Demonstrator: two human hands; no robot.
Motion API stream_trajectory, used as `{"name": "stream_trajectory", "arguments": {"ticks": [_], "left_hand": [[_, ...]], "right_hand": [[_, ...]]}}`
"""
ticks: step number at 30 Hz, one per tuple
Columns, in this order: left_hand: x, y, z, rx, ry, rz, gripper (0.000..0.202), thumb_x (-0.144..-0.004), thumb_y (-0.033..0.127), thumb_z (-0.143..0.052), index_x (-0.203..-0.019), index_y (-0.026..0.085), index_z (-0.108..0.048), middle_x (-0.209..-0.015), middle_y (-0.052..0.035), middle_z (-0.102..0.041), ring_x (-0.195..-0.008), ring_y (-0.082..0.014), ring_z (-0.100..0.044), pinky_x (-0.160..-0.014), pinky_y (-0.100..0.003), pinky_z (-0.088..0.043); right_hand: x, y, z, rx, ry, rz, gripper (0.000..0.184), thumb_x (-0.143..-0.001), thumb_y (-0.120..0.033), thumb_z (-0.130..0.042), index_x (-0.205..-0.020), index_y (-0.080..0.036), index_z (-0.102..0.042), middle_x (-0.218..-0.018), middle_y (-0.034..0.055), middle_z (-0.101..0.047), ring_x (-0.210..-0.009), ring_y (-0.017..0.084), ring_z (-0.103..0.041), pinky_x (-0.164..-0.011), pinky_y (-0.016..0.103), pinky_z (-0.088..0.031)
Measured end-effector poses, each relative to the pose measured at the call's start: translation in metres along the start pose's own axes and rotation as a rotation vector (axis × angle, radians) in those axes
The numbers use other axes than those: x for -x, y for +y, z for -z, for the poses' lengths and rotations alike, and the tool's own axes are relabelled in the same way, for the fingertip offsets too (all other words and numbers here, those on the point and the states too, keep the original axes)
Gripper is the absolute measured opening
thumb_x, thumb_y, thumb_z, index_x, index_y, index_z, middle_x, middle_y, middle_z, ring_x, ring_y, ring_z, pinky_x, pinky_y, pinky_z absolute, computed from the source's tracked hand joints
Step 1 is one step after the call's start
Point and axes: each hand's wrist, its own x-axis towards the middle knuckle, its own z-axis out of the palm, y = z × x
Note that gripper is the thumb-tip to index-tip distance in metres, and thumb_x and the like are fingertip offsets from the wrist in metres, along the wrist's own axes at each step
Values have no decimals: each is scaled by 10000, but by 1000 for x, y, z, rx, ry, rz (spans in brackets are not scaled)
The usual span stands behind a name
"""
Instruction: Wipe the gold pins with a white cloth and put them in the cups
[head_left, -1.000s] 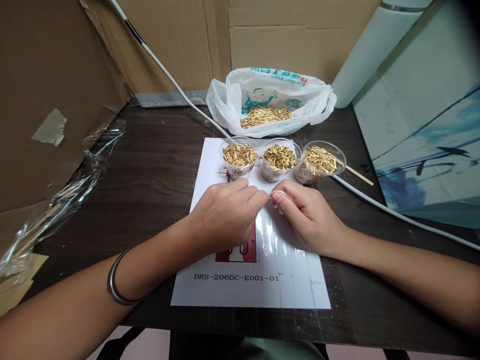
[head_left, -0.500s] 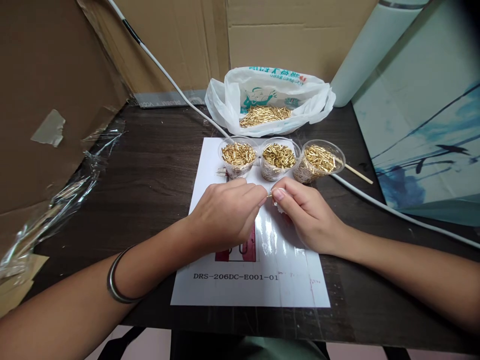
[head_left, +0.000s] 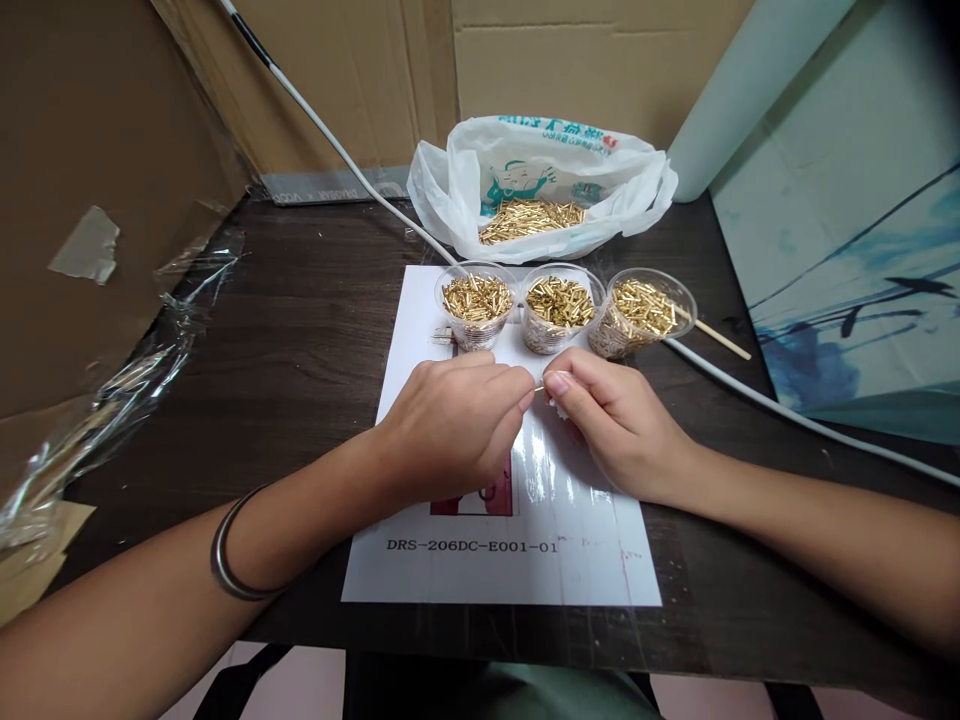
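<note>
My left hand (head_left: 456, 428) is closed, its thumb and forefinger pinching the near end of a thin gold-coloured pin (head_left: 538, 389). Opposite it, my right hand (head_left: 621, 428) is closed around a small crumpled white piece (head_left: 557, 408), perhaps tissue, with its fingertips at the pin's other end. Both hands hover over a white printed sheet (head_left: 480, 580). Just beyond them stand three clear plastic cups of small gold-coloured metal pins: a left cup (head_left: 480, 338), a middle cup (head_left: 546, 342) and a tilted right cup (head_left: 685, 300). Most of the white piece is hidden by my fingers.
A white plastic bag (head_left: 442, 200) holding more gold pins lies behind the cups. A thin wooden stick (head_left: 724, 340) pokes out by the right cup. A white cable (head_left: 787, 412) crosses the dark table (head_left: 300, 300). Cardboard (head_left: 600, 60) walls the back and left.
The view has shifted slightly. Both hands stay nearly in place, still pinching, and slightly more of the pin shows between them.
</note>
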Motion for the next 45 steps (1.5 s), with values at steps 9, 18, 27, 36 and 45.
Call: {"name": "stream_trajectory", "arguments": {"ticks": [9, 18, 27, 36, 45], "left_hand": [[-3, 2, 5, 345, -93, 145, 290, -907, 240, -349, -649, 140, -435, -592, 28, -444, -564, -75, -395, -540, -213, -304], [-4, 2, 7, 446, -118, 165, 283, -904, 225, -363, -645, 142, -441, -575, 35, -439, -550, -70, -388, -531, -206, -299], [-3, 1, 6, 508, -119, 116, 286, -902, 202, -367, -640, 138, -464, -584, 38, -458, -556, -64, -407, -547, -195, -319], [-2, 1, 0, 415, -31, 100, 242, -899, 187, -359, -698, 144, -489, -652, 28, -501, -612, -78, -434, -588, -211, -331], [-2, 3, -1, 517, -22, 175, 247, -890, 157, -373, -679, 145, -501, -626, 41, -531, -581, -66, -447, -581, -207, -349]], "right_hand": [[1, 0, 0, -46, 5, -32, 268, -925, -331, -362, -760, -150, -470, -654, -21, -478, -603, 64, -423, -593, 226, -316], [1, 1, 0, -82, -12, -23, 266, -926, -331, -359, -757, -152, -459, -649, -18, -458, -600, 70, -410, -585, 231, -315], [0, 3, 0, -117, -17, -14, 265, -925, -332, -364, -749, -152, -449, -649, -20, -450, -601, 69, -403, -586, 231, -314], [-1, 2, 0, -84, 17, -31, 271, -924, -335, -361, -752, -149, -456, -662, -14, -471, -615, 71, -424, -596, 233, -322], [-1, 1, -1, -64, 29, -39, 262, -920, -336, -365, -764, -150, -465, -670, -7, -483, -623, 79, -437, -602, 238, -325]]}}
